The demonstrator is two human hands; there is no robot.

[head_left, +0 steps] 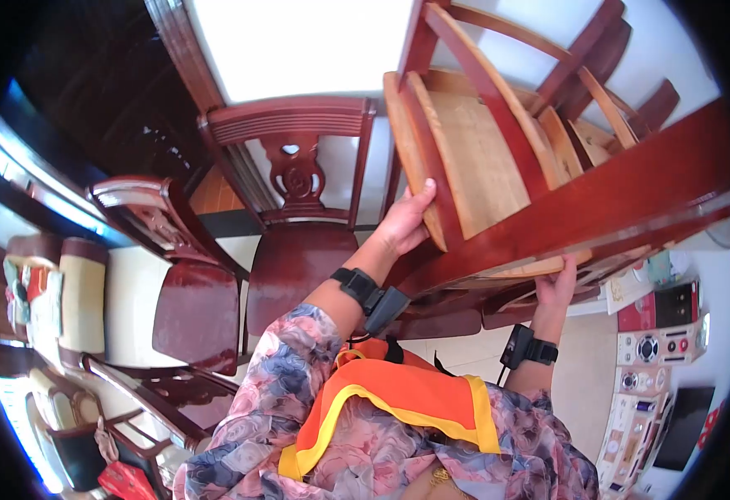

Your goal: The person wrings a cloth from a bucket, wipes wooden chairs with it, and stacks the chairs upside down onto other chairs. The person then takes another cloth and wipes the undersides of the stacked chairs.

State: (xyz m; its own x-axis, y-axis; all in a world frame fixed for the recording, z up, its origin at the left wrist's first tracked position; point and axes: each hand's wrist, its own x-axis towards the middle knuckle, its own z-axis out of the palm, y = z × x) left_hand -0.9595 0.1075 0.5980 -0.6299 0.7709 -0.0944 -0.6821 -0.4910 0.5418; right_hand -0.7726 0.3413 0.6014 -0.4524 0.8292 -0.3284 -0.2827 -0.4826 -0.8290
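Note:
A dark red wooden chair (pixel 548 221) is tipped over in front of me, with the bare pale wood of its underside showing. My left hand (pixel 407 221) is closed on its near left edge, thumb on top and fingers mostly hidden. Lower down on the right, my right hand (pixel 557 287) grips a pale wooden edge of it, its fingers partly out of sight. Just left of my left hand stands an upright chair (pixel 302 254) with a carved back.
Another carved chair (pixel 194 312) stands to the left, near a cushioned seat (pixel 82 300). A bright window (pixel 298 46) is at the back. On the right are a long pale cabinet (pixel 632 417) with items on it and a dark screen (pixel 686 429). Pale tiles (pixel 582 383) cover the floor.

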